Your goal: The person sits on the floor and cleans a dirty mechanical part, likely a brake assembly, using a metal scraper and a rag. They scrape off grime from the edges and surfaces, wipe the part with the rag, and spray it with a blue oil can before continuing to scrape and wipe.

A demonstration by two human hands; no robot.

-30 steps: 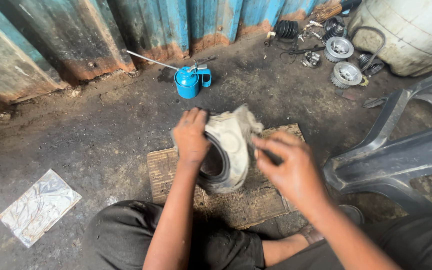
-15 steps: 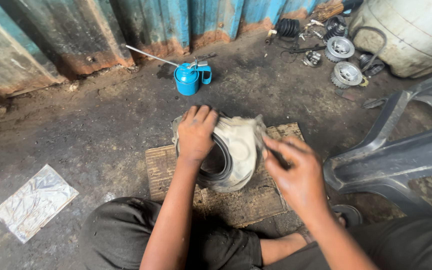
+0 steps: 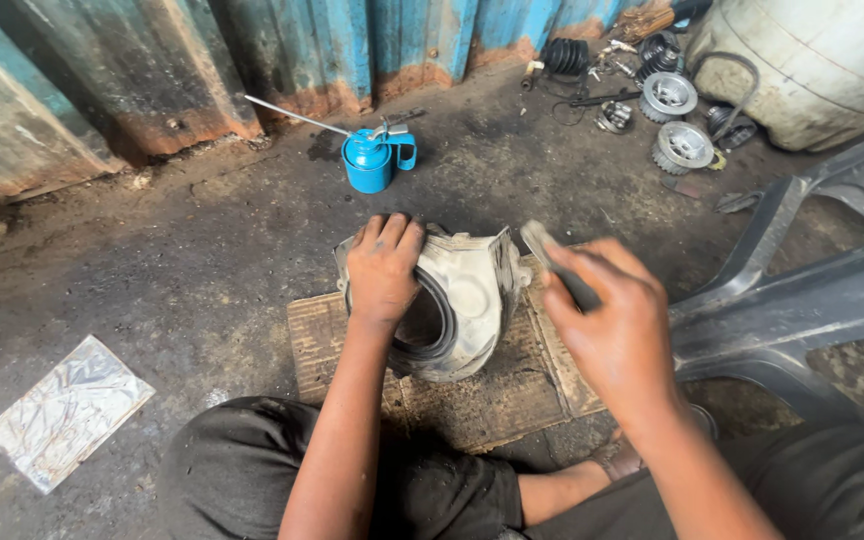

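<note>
A dirty white metal housing [image 3: 467,300] with a large round opening stands on a worn brown mat [image 3: 512,390] between my knees. My left hand [image 3: 382,265] grips the top rim of the housing, fingers curled over its edge. Just to the right of it, my right hand [image 3: 617,325] is shut on a thin grey tool [image 3: 544,250] whose tip points up toward the housing's right side. A dark ring lines the housing's opening.
A blue oil can [image 3: 370,160] with a long thin spout stands near the rusty blue sheet-metal wall. Round metal parts [image 3: 677,120] and springs lie at the upper right by a white drum [image 3: 822,60]. A grey plastic chair [image 3: 802,300] stands right. A foil sheet [image 3: 67,410] lies left.
My left hand has slid to the housing's top-left rim. My right hand has lifted slightly, and the grey tool's tip now shows above its fingers.
</note>
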